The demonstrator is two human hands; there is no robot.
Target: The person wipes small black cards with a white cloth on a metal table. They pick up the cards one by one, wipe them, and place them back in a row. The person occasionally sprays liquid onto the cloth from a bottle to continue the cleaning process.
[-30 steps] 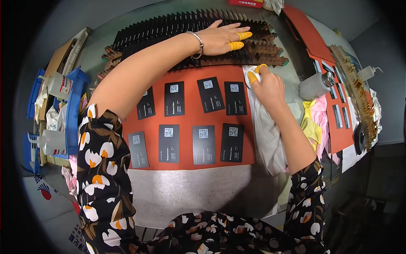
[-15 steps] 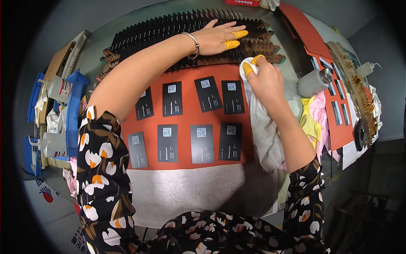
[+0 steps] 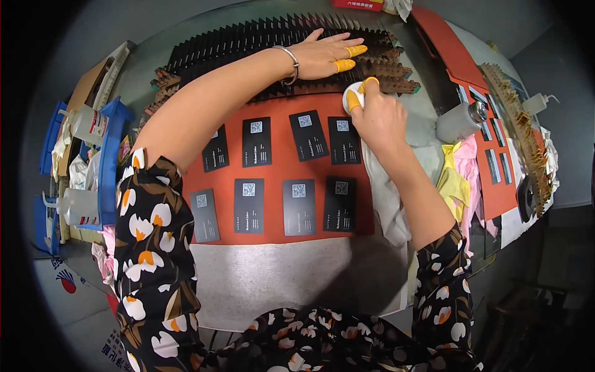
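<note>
My left hand (image 3: 323, 57) lies with fingers stretched out over black cards (image 3: 214, 59) standing in notched brown racks (image 3: 396, 69). Two of its fingers wear yellow finger cots. Just to the right and nearer, my right hand (image 3: 381, 121) pinches a bunched white cloth (image 3: 353, 96) between thumb and forefinger, both in yellow cots. The rest of the cloth trails toward me beneath the forearm. In front of the racks, a red-orange mat (image 3: 281, 158) bears two rows of dark cards (image 3: 249, 206) with square codes. My left arm partly covers one card.
To the right stand a grey bottle with a metal cap (image 3: 462, 121), yellow and pink cloths (image 3: 457, 177) and another red board (image 3: 505, 195) with small cards. Blue bins (image 3: 114, 161) with squeeze bottles (image 3: 80, 206) are on the left. A grey sheet (image 3: 266, 273) lies nearest me.
My right hand has shifted slightly left with the bunched cloth, near the right end of the mat's far edge. The left hand stays spread on the standing cards.
</note>
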